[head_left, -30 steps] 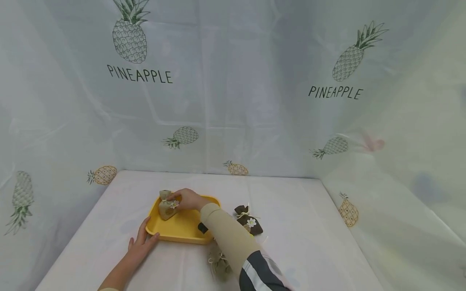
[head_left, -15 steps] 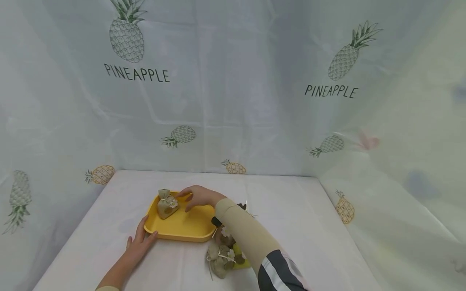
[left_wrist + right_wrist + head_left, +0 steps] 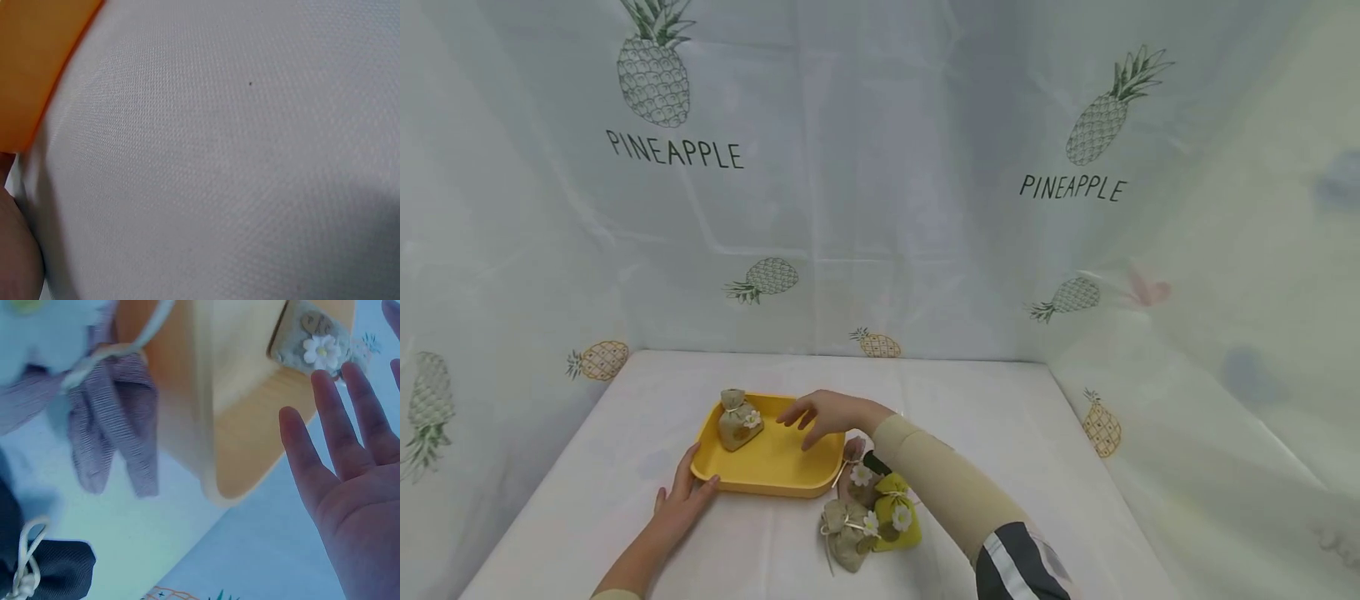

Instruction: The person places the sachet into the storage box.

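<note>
A yellow tray (image 3: 767, 487) lies on the table with a beige drawstring pouch (image 3: 739, 421) in its back left part. My left hand (image 3: 681, 504) touches the tray's front left corner, fingers along the side and thumb at the front wall. Over the tray's right part hovers my right hand (image 3: 835, 414), holding nothing, its fingers spread loosely in the right wrist view. Right of the tray, close together, lie a beige-grey pouch (image 3: 846, 546), a yellow-green pouch (image 3: 910, 536) and a mauve-brown pouch (image 3: 859, 492), with white flowers on them.
A black pouch (image 3: 62, 569) lies near the mauve one, mostly hidden by my right forearm in the head view. The white table (image 3: 760, 558) meets a pale curtain (image 3: 910, 208) with printed pineapples at its back and sides.
My right hand has let go of the beige pouch in the tray and drawn back to the right. The left hand stays at the tray's corner.
</note>
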Demonstrator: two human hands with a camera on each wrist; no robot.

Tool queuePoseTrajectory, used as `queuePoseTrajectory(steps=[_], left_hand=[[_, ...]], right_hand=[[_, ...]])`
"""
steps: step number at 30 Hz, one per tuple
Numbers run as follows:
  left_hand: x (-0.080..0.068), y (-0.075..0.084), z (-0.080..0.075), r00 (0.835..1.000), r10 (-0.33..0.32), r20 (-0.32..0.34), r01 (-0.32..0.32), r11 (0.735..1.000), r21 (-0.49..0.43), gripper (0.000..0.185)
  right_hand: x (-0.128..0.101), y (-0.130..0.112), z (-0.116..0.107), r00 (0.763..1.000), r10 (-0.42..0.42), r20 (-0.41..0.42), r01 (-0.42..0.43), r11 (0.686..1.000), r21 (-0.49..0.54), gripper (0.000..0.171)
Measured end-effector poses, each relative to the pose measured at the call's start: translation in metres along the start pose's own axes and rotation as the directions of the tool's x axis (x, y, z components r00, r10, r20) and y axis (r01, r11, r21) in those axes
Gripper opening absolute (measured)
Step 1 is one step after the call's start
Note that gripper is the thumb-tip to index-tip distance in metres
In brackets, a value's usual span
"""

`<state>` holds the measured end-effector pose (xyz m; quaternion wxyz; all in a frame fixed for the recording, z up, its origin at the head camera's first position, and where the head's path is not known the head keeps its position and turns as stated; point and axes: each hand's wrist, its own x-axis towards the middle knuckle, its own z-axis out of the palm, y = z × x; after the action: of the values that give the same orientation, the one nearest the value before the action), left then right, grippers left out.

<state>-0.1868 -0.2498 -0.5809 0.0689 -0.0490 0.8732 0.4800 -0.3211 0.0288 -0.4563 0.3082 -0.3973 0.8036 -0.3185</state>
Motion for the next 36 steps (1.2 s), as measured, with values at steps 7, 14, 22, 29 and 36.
queuePoseTrajectory(steps=[7, 14, 22, 29, 36], left_hand=[[-0.002, 0.005, 0.001, 1.0, -0.029, 0.011, 0.029, 1.0, -0.005, 0.084], [-0.004, 0.006, -0.001, 0.999, -0.029, 0.016, 0.029, 1.0, 0.007, 0.084], [0.0, 0.005, -0.001, 0.999, -0.047, 0.02, 0.046, 0.999, 0.02, 0.085], [-0.001, 0.004, -0.002, 0.998, -0.049, 0.024, 0.049, 0.999, 0.017, 0.086], [0.001, 0.004, 0.0, 0.999, -0.041, 0.025, 0.04, 0.999, 0.02, 0.085]], right_hand=[[-0.023, -0.003, 0.006, 0.996, -0.007, 0.084, 0.006, 1.0, 0.02, 0.049], [-0.046, -0.003, 0.014, 0.989, -0.025, 0.146, 0.01, 0.995, 0.104, 0.037], [-0.072, 0.005, 0.025, 0.979, 0.046, 0.2, -0.079, 0.984, 0.16, 0.032], [-0.082, 0.011, 0.03, 0.965, 0.004, 0.261, -0.011, 1.0, 0.023, 0.036], [-0.083, 0.023, 0.041, 0.926, -0.082, 0.369, 0.111, 0.992, -0.059, 0.04]])
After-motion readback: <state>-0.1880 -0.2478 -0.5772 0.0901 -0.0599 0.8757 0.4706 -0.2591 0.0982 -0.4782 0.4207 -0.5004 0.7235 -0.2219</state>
